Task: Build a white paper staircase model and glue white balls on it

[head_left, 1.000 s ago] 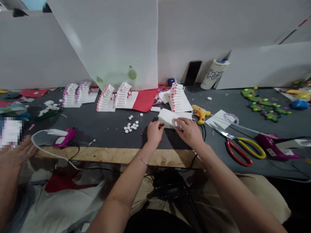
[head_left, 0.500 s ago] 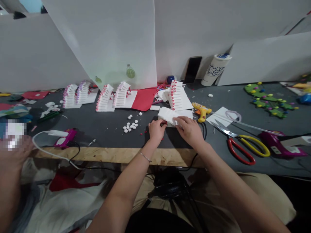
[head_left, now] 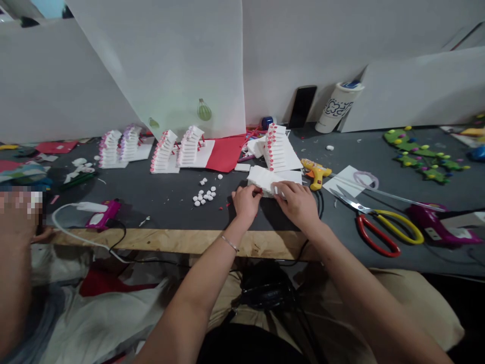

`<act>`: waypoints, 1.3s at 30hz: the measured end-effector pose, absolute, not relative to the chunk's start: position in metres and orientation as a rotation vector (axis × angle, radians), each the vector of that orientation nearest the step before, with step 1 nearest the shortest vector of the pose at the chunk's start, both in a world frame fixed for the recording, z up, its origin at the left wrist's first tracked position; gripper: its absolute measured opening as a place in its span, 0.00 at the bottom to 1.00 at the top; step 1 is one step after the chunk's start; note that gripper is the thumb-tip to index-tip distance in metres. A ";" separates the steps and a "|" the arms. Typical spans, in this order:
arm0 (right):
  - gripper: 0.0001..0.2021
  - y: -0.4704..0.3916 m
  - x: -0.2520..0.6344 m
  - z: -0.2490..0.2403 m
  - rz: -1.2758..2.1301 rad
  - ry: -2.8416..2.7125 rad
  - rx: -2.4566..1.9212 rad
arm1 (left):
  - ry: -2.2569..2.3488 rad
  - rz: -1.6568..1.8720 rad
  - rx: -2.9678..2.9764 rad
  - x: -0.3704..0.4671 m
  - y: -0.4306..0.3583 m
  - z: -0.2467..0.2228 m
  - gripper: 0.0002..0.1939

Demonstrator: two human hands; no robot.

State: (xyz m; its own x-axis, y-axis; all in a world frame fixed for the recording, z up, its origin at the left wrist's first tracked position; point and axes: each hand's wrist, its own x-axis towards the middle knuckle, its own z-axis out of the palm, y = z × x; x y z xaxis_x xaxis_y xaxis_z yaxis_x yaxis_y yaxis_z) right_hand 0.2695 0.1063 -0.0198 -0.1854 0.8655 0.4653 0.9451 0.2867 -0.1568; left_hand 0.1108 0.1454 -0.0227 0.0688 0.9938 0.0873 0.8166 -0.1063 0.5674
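Observation:
At the near part of the table is a small white stair-like craft model on a white base, like the finished-looking ones behind. My right hand grips its right end, fingers bent over the top edge. On the left, my left hand pinches a small dark red piece against the model's near underside; the fingertips partly hide it. Just behind stands another white stepped model with red dots along its side. Small white discs lie in a group left of my left hand, with red bits close by.
A yellow glue gun and large scissors with red and yellow handles lie to the right. Several stepped models stand at left. A phone and a white cup lean by the wall. Another person's hand is at far left.
Both my hands keep nearly the same hold on the model. The view shifts slightly. At far left, the other person's hand has moved a little.

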 end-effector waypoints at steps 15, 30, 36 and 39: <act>0.13 0.109 0.254 -0.017 -0.337 -2.083 -1.771 | 1.795 0.659 2.108 0.111 0.145 -0.027 0.03; 0.14 0.109 0.253 -0.016 -0.323 -2.093 -1.786 | 1.841 0.609 2.083 0.115 0.144 -0.024 0.05; 0.15 0.107 0.254 -0.012 -0.255 -2.092 -1.772 | 1.803 0.578 2.110 0.113 0.143 -0.021 0.05; 0.17 0.102 0.259 -0.008 -0.242 -2.084 -1.728 | 1.769 0.577 2.104 0.107 0.142 -0.016 0.06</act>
State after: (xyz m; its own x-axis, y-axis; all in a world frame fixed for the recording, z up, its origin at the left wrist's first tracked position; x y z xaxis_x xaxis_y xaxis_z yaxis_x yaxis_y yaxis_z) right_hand 0.2593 0.1023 -0.0078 -0.1388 0.8951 0.4237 0.9683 0.2123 -0.1313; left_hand 0.1066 0.1425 -0.0163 0.1462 0.9848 0.0937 0.8507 -0.1735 0.4961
